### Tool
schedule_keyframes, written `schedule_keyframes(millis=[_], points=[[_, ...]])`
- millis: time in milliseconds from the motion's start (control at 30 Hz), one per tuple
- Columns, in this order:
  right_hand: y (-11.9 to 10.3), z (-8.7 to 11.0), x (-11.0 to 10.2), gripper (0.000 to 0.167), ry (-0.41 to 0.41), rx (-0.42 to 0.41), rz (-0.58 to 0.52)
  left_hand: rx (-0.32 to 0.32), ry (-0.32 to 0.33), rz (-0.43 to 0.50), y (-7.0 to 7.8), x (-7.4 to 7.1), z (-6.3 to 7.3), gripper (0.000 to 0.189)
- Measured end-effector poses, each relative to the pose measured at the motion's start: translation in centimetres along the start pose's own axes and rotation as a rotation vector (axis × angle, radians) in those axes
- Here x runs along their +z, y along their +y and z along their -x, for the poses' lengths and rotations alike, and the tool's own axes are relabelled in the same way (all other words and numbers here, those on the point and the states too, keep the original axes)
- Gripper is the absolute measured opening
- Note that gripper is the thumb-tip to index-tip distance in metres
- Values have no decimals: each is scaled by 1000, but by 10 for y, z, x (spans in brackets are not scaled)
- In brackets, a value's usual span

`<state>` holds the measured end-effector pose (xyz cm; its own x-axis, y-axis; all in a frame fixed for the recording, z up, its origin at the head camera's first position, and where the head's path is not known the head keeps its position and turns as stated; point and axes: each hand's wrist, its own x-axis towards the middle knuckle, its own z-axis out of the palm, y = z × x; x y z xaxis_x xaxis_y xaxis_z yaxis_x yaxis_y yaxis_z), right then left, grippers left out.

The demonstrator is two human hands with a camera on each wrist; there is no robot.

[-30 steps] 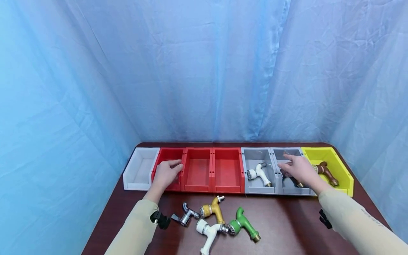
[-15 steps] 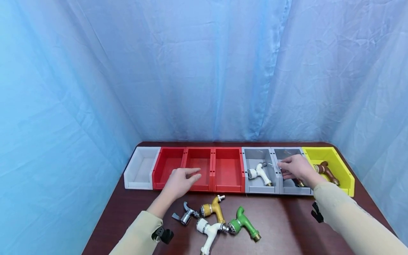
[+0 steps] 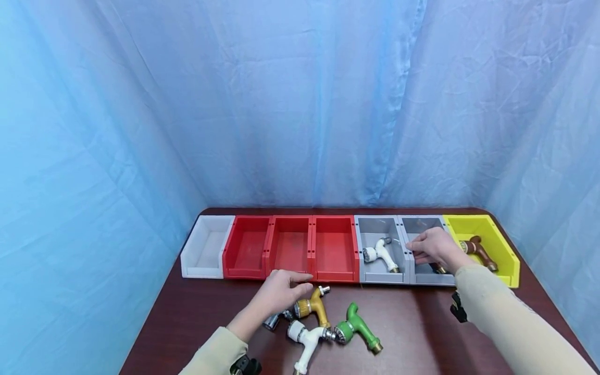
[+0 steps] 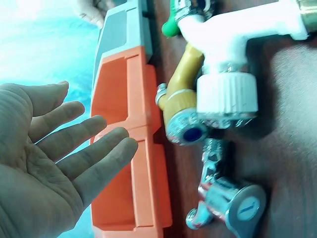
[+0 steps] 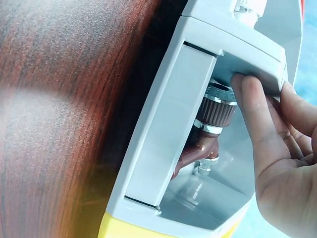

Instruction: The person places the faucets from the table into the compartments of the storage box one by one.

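Observation:
My left hand (image 3: 284, 289) hovers near the taps on the table, fingers extended and holding nothing. Its spread fingers (image 4: 106, 163) show plainly in the left wrist view. Just beyond them lies a yellow tap (image 3: 319, 308). A chrome tap (image 3: 272, 321) is partly hidden beneath that hand. Nearer me lie a white tap (image 3: 309, 341) and a green tap (image 3: 360, 329). My right hand (image 3: 437, 247) is at the right grey bin (image 5: 158, 134), its fingertips right at the dividing wall and thumb by the rim. Below them, a brown tap (image 5: 217, 113) lies inside.
Bins line the back: a white bin (image 3: 202, 272), three red ones including the middle bin (image 3: 288, 274), the left grey bin (image 3: 385, 278) with a white tap (image 3: 382, 255), and a yellow bin (image 3: 508, 260) with a brown tap (image 3: 481, 252). A blue curtain (image 3: 300, 104) hangs behind.
My left hand has moved from over the left red bin, rightward and toward me, to the taps. My right hand has shifted slightly, its fingers drawing closer together at the grey bins' divider.

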<state>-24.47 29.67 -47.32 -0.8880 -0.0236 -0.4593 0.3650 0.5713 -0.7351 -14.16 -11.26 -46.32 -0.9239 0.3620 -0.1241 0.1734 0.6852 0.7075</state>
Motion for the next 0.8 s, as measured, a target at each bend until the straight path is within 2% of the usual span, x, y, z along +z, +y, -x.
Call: schedule_keyframes(millis=[200,400,600,800], points=[[0,2,1,32,5,-5,3,-49,-55,-13,8,17,2,35],[-1,2,3,29,10,10,3,-18,-77,-40,22,32,5,35],[-2,4,3,30,21,21,41,16,-134,-79,37,45,4,38],[-2,3,3,29,15,10,50,30,-162,-179,47,63,2,41]])
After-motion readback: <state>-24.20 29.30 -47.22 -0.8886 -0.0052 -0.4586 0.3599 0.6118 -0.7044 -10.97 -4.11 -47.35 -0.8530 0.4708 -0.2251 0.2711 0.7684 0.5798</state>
